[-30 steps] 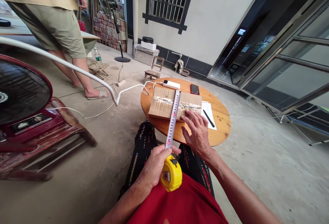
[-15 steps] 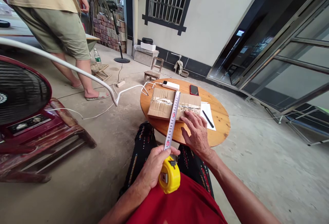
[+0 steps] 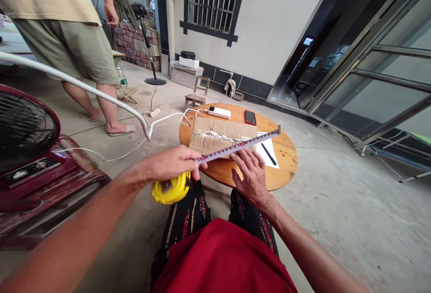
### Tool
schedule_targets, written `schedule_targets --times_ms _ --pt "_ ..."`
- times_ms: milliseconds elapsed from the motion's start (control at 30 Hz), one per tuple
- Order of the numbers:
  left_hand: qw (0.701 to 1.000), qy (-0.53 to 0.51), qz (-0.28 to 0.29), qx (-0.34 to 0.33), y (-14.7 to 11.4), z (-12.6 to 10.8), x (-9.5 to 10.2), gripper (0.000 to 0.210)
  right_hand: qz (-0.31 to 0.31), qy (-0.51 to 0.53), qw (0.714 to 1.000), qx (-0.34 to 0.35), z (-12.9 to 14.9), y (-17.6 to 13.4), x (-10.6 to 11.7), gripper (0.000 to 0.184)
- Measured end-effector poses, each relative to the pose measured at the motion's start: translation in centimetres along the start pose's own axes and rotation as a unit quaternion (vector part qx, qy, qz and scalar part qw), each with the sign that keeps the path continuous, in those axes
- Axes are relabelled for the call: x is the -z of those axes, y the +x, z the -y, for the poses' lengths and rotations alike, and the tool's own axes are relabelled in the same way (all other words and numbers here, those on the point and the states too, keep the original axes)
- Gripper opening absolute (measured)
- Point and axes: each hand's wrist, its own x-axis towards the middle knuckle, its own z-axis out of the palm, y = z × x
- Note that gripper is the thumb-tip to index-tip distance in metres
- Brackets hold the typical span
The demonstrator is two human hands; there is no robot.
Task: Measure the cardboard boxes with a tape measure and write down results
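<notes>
My left hand point(image 3: 170, 163) is closed round a yellow tape measure point(image 3: 172, 190), its case hanging below my fingers. The drawn-out blade slants up to the right over a flattened piece of cardboard point(image 3: 205, 130) with shiny clear tape on it. The blade's metal hook end reaches past the cardboard, above a sheet of white paper point(image 3: 274, 156). My right hand point(image 3: 252, 174) lies with fingers outstretched at the cardboard's front edge, under the blade. Its fingertips are partly hidden by the blade. A black pen point(image 3: 269, 155) rests on the paper.
A round wooden table point(image 3: 286, 172) bears these things, plus a white device point(image 3: 219, 112) with a cable and a red-edged phone point(image 3: 250, 117). At left stand a dark red fan point(image 3: 25, 149) and a person point(image 3: 77, 46). A small chair point(image 3: 198, 93) is behind the table.
My left hand has moved left and up with the tape measure. The blade has swung from lying along the cardboard's depth to slanting across its width. My right hand stays on the front edge.
</notes>
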Motion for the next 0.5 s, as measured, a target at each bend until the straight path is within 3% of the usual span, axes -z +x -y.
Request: schedule_targets --times_ms 100,233,367,500 --pt "0.998 0.028 0.048 0.003 1.8 -0.7 2.7 0.033 0.005 -0.003 1.000 0.013 0.0 -0.4 0.1 0.045" --pt "0.989 0.061 0.134 0.027 3.5 -1.2 5.4 0.023 0.002 -0.002 1.000 0.025 0.0 -0.9 0.2 0.045" --pt "0.979 0.077 0.181 0.060 4.1 -1.2 6.9 0.021 0.015 0.004 0.999 0.030 0.2 -1.4 -0.4 0.044" --pt "0.975 0.089 0.189 0.074 4.7 -0.6 7.5 0.023 0.043 0.008 0.999 0.025 0.3 -2.2 -1.3 0.046"
